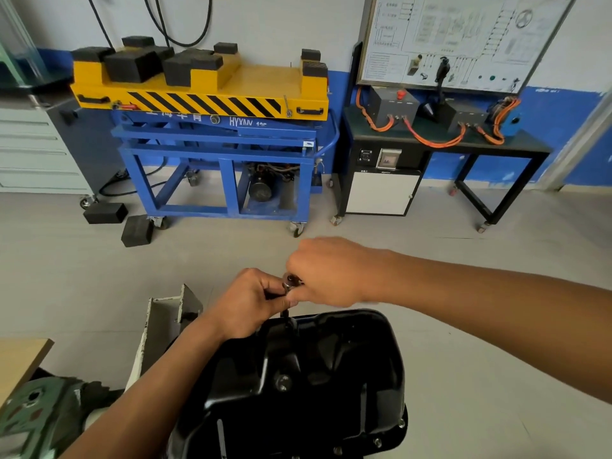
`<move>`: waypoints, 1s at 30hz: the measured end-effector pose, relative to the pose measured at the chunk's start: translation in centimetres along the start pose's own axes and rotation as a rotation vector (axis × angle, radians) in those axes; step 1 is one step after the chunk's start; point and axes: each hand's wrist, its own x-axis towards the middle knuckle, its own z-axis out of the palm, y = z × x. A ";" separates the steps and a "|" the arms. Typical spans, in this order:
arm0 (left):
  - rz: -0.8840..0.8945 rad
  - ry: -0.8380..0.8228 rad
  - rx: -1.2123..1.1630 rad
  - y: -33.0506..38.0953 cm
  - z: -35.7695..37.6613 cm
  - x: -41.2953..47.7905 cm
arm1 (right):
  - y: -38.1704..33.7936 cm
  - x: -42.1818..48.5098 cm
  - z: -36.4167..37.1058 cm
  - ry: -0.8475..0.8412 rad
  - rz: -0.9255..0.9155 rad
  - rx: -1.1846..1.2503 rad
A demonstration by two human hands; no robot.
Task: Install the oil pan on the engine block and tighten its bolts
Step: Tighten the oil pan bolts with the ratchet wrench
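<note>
Evidently the bolt-tightening step is in hand: low in the head view the black oil pan [331, 376] lies belly-up, and whatever it rests on is hidden beneath it. Bolts [377, 442] sit along its near right edge. At the pan's far edge both hands meet on a socket wrench [291, 282]: the left hand [251, 303] has its fingers curled round the shaft, and the right hand [331, 273] is closed over the head. Next, I'd judge, comes a steady turn with the socket kept square on its bolt, which I cannot see. Just left of the pan a white bracket [165, 319] crowds the left forearm; a blue cart [215, 150] stands well beyond the pan
</note>
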 end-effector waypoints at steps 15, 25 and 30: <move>-0.056 0.048 -0.016 -0.4 0.0 0.0 | -0.6 1.7 -1.4 0.023 -0.288 -0.471; -0.017 -0.032 -0.028 0.1 -0.2 0.0 | -1.0 0.9 0.1 -0.077 0.140 0.137; -0.034 0.028 0.022 -0.3 0.0 0.2 | -1.2 1.2 -1.5 -0.008 -0.125 -0.382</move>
